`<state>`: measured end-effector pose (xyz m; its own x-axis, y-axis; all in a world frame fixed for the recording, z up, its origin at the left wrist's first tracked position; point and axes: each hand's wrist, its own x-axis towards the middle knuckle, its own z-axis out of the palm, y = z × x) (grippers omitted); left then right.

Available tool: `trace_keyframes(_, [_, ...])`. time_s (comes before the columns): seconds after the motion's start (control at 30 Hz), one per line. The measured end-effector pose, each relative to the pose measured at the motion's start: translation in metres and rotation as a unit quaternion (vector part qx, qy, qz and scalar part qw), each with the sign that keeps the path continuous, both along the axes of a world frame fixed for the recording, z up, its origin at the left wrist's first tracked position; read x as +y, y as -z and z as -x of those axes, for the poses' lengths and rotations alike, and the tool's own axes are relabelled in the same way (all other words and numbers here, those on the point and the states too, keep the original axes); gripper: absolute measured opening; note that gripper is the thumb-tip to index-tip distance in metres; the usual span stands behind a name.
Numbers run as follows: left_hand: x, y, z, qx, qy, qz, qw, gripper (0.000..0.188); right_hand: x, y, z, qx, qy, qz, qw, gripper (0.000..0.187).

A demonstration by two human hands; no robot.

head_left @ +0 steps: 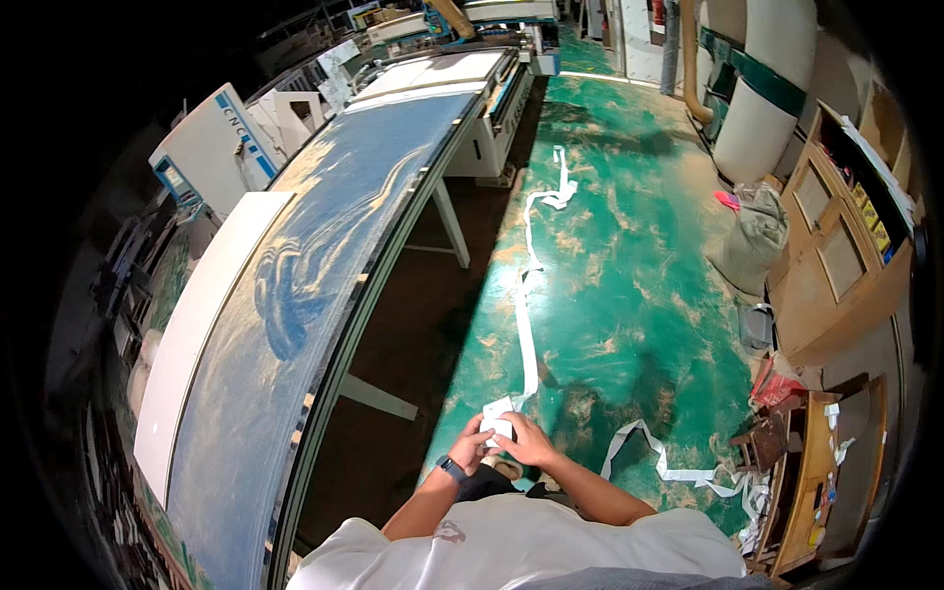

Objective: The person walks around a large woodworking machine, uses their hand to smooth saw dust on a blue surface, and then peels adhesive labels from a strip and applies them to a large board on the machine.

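Note:
Both my hands hold a small folded stack of white label-like strip [500,429] in front of my body. My left hand [468,447], with a dark watch on its wrist, grips the stack's left side. My right hand [529,442] has its fingers closed on the right side. From the stack a long white strip [526,339] trails away over the green floor, twisting and bunching at its far end. What is printed on the pieces, if anything, is too small to make out.
A long dusty machine table [324,246] runs along my left, with a white panel [202,344] on its far side. Another white strip [678,474] lies on the floor at right, near a wooden cabinet [811,482]. A stuffed sack [753,241] stands by the right wall.

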<state>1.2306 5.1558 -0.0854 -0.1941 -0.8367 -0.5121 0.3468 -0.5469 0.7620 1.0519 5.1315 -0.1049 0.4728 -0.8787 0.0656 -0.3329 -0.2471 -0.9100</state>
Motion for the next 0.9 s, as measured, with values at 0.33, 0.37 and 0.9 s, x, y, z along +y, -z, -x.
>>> trace_keyframes(0.33, [0.098, -0.011, -0.098, 0.033, -0.156, 0.076, 0.984, 0.039, 0.045, -0.045, -0.104, 0.012, -0.192, -0.001, 0.981, 0.067])
trace_keyframes(0.37, [0.109, -0.008, -0.110, 0.009, -0.155, 0.078, 0.985, 0.039, 0.053, -0.049, -0.116, -0.048, -0.204, 0.106, 0.972, 0.066])
trace_keyframes(0.9, [0.151, -0.001, -0.183, 0.186, -0.232, 0.087, 0.951, 0.040, 0.108, -0.072, -0.187, 0.175, -0.193, -0.105, 0.960, 0.060])
